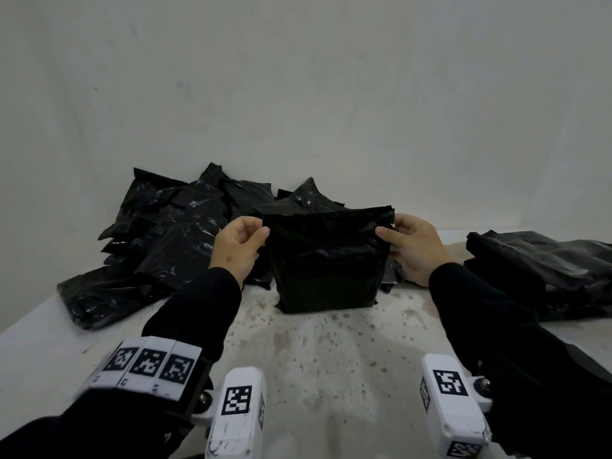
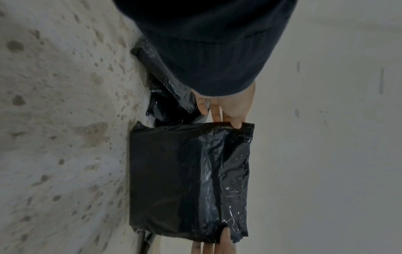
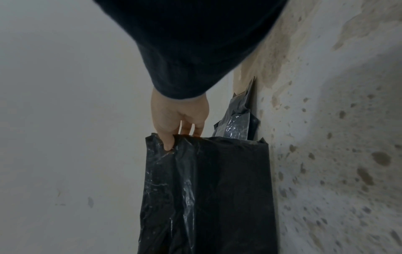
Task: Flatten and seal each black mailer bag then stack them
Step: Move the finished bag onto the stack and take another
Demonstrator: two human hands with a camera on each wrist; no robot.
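A filled black mailer bag point(image 1: 326, 263) stands upright on the stained white table point(image 1: 331, 359), its open flap at the top. My left hand point(image 1: 241, 243) pinches the bag's upper left corner, thumb in front. My right hand point(image 1: 409, 246) pinches the upper right corner in the same way. In the left wrist view the bag point(image 2: 189, 180) hangs from my left hand point(image 2: 226, 110), and fingertips point(image 2: 226, 240) of the other hand show at its far edge. The right wrist view shows my right hand point(image 3: 178, 120) gripping the bag's top edge point(image 3: 206, 197).
A loose heap of black mailer bags point(image 1: 172, 240) lies at the back left against the pale wall point(image 1: 298, 94). Another group of black bags point(image 1: 543, 270) lies flat at the right edge of the table.
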